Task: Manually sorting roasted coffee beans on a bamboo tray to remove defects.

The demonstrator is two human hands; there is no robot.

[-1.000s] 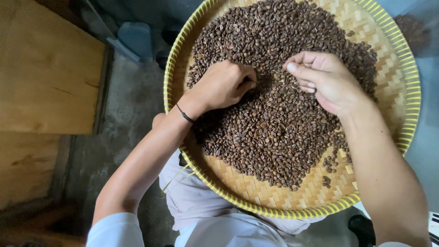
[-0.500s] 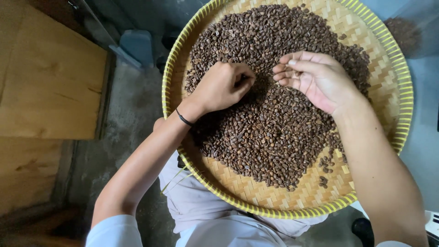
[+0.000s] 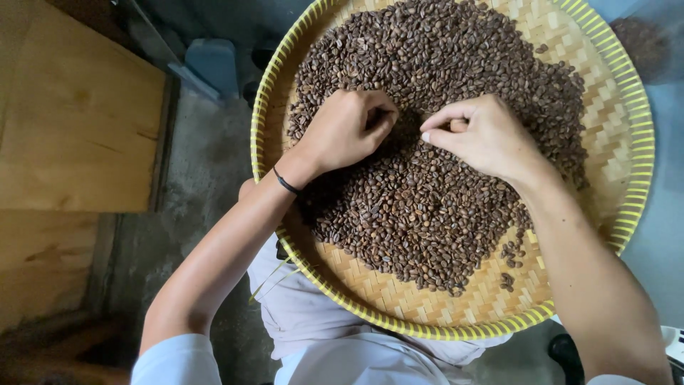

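Observation:
A round woven bamboo tray [image 3: 627, 178] with a yellow rim rests across my lap. A wide heap of brown coffee beans [image 3: 420, 207] covers most of it. My left hand [image 3: 342, 132] lies on the left middle of the heap, fingers curled into the beans, a thin black band on its wrist. To its right, a short gap away, my right hand [image 3: 484, 135] sits palm down on the beans with thumb and curled fingers pinched together. What either hand encloses is hidden by the fingers.
A wooden board or tabletop [image 3: 78, 121] stands at the left over a grey concrete floor [image 3: 199, 178]. A blue plastic object [image 3: 210, 64] lies beyond the tray's left edge. A few stray beans [image 3: 509, 253] dot the bare weave near the front right.
My right hand turned from palm up with loose fingers to palm down, and dropped onto the beans with its fingers pinched. My left hand stayed almost in place.

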